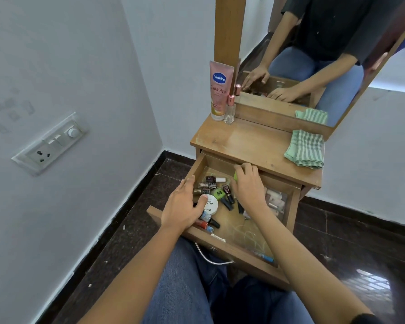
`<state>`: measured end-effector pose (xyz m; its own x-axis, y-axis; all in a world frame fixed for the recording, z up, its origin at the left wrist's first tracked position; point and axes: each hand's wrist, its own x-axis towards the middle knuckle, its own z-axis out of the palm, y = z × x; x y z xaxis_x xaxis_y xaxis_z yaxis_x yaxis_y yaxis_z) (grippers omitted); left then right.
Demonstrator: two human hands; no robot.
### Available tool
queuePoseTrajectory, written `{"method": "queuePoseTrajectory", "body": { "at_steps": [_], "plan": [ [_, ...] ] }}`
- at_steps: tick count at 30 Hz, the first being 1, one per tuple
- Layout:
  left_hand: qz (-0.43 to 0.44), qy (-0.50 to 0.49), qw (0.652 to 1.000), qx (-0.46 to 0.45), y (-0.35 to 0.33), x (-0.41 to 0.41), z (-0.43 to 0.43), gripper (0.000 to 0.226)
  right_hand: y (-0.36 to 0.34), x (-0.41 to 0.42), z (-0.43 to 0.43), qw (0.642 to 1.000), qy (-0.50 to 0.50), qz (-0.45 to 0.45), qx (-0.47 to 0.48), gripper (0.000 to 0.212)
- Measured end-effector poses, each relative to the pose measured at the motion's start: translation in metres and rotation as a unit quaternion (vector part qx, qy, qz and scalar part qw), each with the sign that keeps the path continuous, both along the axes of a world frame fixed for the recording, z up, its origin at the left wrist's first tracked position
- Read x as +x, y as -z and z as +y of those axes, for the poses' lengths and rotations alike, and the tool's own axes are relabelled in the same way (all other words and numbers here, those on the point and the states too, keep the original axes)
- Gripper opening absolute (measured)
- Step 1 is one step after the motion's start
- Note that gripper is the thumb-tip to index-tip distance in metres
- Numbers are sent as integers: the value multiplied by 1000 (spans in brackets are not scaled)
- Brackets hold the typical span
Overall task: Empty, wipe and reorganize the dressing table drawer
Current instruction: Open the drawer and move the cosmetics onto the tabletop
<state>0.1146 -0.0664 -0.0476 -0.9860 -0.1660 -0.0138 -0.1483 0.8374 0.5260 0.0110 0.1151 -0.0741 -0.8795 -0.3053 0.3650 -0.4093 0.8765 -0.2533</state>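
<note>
One drawer [220,163] stands pulled right out below the bench [255,141], over your lap, and it is not yet emptied. Your right grip [248,183] reaches to the back of it, fingers curled round a bright green item [235,176]. Your left grip [185,206] sits at the drawer's left side with its thumb across the white tub [211,204]. Its lower fingers are hidden, so you cannot tell whether it holds the tub or only rests there.

Lift out whatever each grip has got, rather than raking the lot together. The nail polish bottles [208,184] lie on their sides, touching and crossing one another, and look likely to roll. Stand them upright on the bare middle of the bench, away from its edge.

Between your grips there is also a green-capped bottle [219,194]. A clear packet [275,199] sits against the right wall, its contents too blurred to name, and a thin blue stick [265,257] lies at the front corner.

Leave the striped cloth [305,148] folded at the bench's right end, ready for wiping. A pink lotion tube [220,90] and a small glass bottle [229,111] stand at the back left, by the mirror [313,54].
</note>
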Motion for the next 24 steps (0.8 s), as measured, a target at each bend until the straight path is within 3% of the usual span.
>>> {"method": "queuePoseTrajectory", "body": {
  "at_steps": [16,21,24],
  "plan": [
    [-6,17,1000,1,1,5,0,75,-5,10,-8,982,53,-140,-117,42],
    [1,21,1000,9,1,4,-4,77,-10,6,-1,985,-22,-115,-130,42],
    [-7,57,998,-9,3,2,-8,81,-32,1,-3,977,-68,-60,-191,41]
  ]
}}
